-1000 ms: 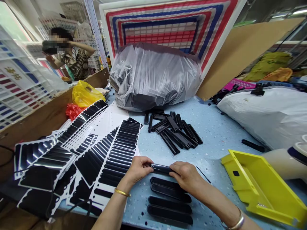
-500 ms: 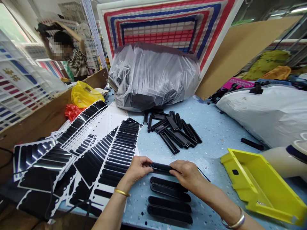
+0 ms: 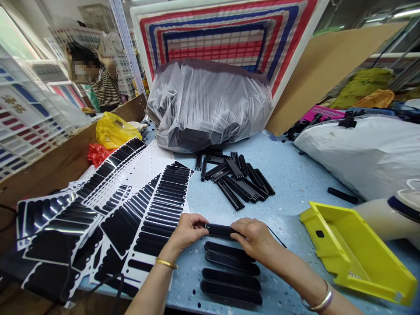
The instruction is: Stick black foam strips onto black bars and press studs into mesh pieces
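My left hand (image 3: pixel 188 228) pinches the left end of a long black plastic strip (image 3: pixel 219 230) with rounded ends. Closed over its other end is my right hand (image 3: pixel 253 235); the fingers hide that end. Just below the held piece, several similar black strips (image 3: pixel 231 284) lie side by side on the blue speckled table (image 3: pixel 292 183). Left of my hands are white sheets of black, glossy, round-ended stickers (image 3: pixel 164 197). Beyond my hands lies a loose heap of black plastic pieces (image 3: pixel 238 179), some with ribbed undersides showing.
A yellow bin (image 3: pixel 357 253) sits at the right, near a white sack (image 3: pixel 364 148). A grey plastic bag (image 3: pixel 210 105) of dark parts stands at the back before a striped crate (image 3: pixel 216 48). Yellow bag (image 3: pixel 114 130) at left; another person (image 3: pixel 106 85) is behind.
The dark gap along the held strip's front side no longer shows, and its broad face now looks flatter toward me. The person behind has brought their raised arms closer to the head.
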The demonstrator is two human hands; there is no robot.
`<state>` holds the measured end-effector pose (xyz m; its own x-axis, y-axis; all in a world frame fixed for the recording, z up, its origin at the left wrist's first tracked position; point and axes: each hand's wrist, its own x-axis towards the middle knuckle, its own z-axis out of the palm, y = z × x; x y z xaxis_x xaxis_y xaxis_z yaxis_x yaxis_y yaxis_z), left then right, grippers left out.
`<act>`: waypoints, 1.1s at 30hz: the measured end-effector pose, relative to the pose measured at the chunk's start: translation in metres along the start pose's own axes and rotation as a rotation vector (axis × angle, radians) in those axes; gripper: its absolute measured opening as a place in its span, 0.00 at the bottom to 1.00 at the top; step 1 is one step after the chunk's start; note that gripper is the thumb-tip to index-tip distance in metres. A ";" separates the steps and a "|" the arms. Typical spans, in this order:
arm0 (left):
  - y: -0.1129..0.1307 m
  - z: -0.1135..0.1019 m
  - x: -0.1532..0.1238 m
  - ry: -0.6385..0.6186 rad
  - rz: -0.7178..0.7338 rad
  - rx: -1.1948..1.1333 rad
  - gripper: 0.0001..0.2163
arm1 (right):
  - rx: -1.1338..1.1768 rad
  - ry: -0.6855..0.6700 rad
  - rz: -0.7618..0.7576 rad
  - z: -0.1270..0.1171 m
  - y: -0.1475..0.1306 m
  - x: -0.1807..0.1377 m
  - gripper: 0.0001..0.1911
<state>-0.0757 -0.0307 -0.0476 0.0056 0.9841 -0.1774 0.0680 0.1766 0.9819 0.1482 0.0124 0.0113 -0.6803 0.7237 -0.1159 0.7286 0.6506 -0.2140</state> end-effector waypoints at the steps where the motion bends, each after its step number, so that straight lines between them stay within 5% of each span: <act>1: -0.001 0.000 0.000 0.002 0.000 -0.001 0.10 | -0.008 -0.006 0.003 0.000 -0.001 0.000 0.09; 33: -0.005 0.000 0.002 -0.002 -0.012 -0.025 0.10 | -0.060 0.024 -0.016 0.009 0.002 0.002 0.08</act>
<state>-0.0762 -0.0296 -0.0530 0.0072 0.9818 -0.1897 0.0434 0.1892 0.9810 0.1473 0.0130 0.0023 -0.6903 0.7179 -0.0899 0.7216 0.6742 -0.1575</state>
